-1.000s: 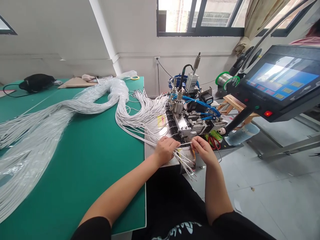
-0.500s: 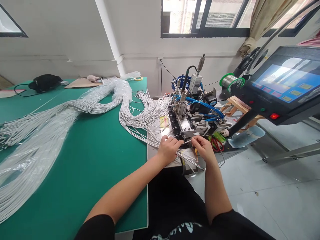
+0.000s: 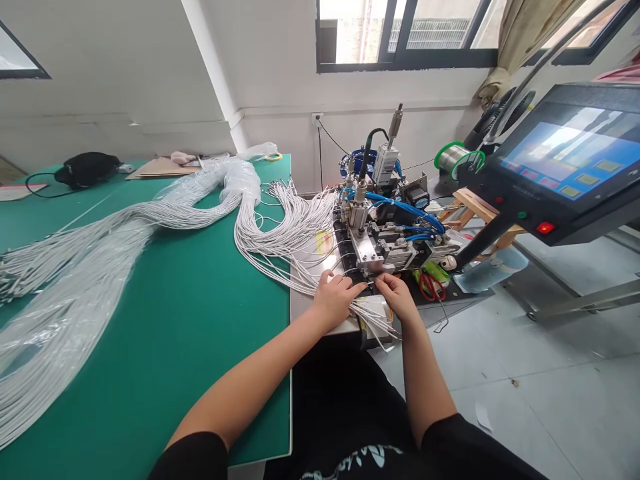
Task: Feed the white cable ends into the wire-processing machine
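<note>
My left hand (image 3: 336,298) is closed over a bundle of thin white cables (image 3: 373,316), whose loose ends stick out to the right beneath it. Its index finger reaches to the front edge of a metal bench machine (image 3: 367,248) with cylinders and blue air tubes. Just right of that fingertip, my right hand (image 3: 399,296) pinches the end of a single white cable at the machine's front. The pinched tip is mostly hidden by the fingers. From the left hand, the cables run back in a thick loop (image 3: 260,237) onto the green table.
Plastic-wrapped cable bundles (image 3: 95,287) lie across the green table (image 3: 210,347). A control screen (image 3: 570,160) on an arm hangs at the right. Red-handled scissors (image 3: 431,287) lie beside the machine, with a wire spool (image 3: 457,160) behind. A black bag (image 3: 87,170) sits at the far left.
My right hand has moved left and slightly up, bringing the cable end closer to the machine and my left fingertip. My left hand stays nearly in place. The view has shifted a little.
</note>
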The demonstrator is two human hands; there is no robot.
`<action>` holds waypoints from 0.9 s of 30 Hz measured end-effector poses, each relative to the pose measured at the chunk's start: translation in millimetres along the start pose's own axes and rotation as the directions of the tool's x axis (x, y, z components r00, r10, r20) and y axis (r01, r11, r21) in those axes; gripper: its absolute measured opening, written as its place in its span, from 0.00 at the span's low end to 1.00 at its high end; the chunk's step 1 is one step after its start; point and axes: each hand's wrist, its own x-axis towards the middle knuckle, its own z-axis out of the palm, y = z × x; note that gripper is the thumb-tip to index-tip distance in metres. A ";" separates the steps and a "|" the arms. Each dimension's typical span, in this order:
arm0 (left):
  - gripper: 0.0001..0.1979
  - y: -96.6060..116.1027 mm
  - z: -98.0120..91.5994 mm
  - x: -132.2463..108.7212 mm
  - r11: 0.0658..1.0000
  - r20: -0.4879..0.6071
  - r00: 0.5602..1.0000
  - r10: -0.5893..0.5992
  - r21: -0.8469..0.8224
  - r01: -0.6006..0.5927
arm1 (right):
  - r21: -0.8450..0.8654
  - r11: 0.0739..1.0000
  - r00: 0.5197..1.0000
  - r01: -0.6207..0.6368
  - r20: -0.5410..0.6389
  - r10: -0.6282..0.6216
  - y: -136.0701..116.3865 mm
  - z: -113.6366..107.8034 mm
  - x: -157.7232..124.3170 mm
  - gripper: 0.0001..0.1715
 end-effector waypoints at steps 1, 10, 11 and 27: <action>0.28 0.1 -0.4 0.3 1.000 0.007 1.000 -0.001 -0.001 0.001 | 0.008 1.000 1.000 -0.009 -0.008 0.009 -0.2 0.3 -0.4 0.18; 0.31 3.2 -5.9 5.1 0.999 0.137 0.991 0.006 0.051 -0.013 | 0.226 0.959 0.985 -0.171 0.010 0.174 2.3 6.0 -2.1 0.16; 0.31 3.6 -6.5 5.9 0.998 0.152 0.988 0.006 0.060 -0.015 | 0.269 0.944 0.980 -0.193 0.015 0.196 2.7 6.8 -1.8 0.15; 0.23 -3.2 4.6 -2.8 0.999 -0.120 0.993 0.006 -0.052 -0.012 | 0.176 0.967 0.978 -0.183 -0.066 0.197 3.6 6.5 -7.2 0.24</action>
